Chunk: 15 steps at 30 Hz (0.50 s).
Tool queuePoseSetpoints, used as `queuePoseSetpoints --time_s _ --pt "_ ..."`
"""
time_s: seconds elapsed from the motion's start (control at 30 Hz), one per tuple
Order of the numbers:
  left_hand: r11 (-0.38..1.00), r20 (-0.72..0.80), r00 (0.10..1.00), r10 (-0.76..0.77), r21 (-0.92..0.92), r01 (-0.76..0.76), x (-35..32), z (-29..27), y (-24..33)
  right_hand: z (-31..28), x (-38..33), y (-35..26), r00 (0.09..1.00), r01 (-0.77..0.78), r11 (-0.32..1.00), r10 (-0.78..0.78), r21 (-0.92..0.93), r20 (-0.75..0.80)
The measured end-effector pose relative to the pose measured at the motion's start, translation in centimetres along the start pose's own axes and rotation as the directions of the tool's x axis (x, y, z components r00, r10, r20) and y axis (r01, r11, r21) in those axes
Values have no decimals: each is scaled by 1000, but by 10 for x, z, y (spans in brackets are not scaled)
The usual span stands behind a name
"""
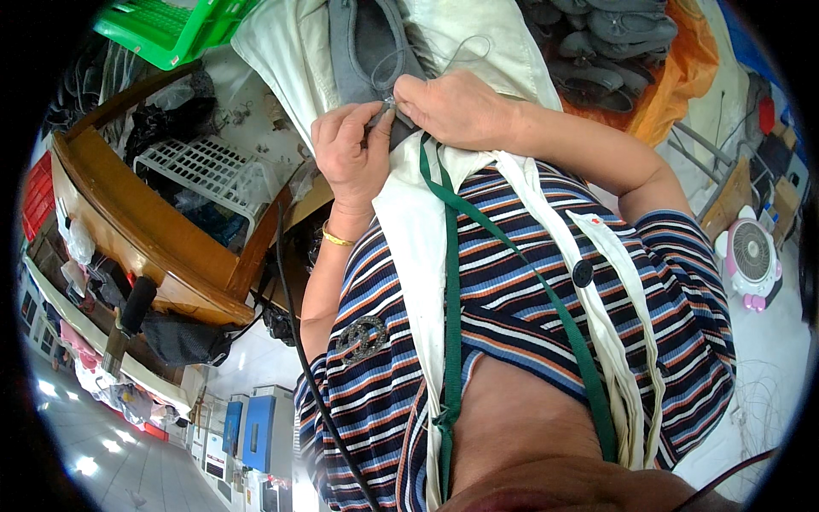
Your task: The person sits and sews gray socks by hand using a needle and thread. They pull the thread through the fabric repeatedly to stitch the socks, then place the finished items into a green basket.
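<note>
Working grey shoe upper (363, 47) on cream apron lap, at top centre of view. Left hand (350, 154) pinching upper's lower edge, fingers closed on it. Right hand (452, 107) closed too, gripping small metallic item at same spot (needle or tool, too small to tell). Thin thread (444, 53) looping just above. Advisable: keeping edge taut between both hands, fingertips clear of point. Wooden bench (145, 230) lying well left.

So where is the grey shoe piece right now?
In the head view the grey shoe piece lies top centre on the cream apron cloth, its lower end pinched between the left hand and right hand, right of the white plastic basket.
</note>
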<state>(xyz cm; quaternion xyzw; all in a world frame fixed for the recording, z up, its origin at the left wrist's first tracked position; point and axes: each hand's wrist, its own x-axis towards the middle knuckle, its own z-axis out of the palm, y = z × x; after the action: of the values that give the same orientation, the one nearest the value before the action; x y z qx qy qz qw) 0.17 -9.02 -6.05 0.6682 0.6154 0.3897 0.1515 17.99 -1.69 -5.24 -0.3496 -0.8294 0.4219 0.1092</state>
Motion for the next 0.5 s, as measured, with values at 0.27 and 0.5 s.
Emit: queuePoseSetpoints --time_s 0.27,0.5 --pt "988 44 993 -111 -106 115 -6 0 -2 0 8 6 990 -139 935 132 328 44" --pt "996 17 999 42 -81 -40 -4 3 -5 -32 27 -14 870 -456 814 324 359 371"
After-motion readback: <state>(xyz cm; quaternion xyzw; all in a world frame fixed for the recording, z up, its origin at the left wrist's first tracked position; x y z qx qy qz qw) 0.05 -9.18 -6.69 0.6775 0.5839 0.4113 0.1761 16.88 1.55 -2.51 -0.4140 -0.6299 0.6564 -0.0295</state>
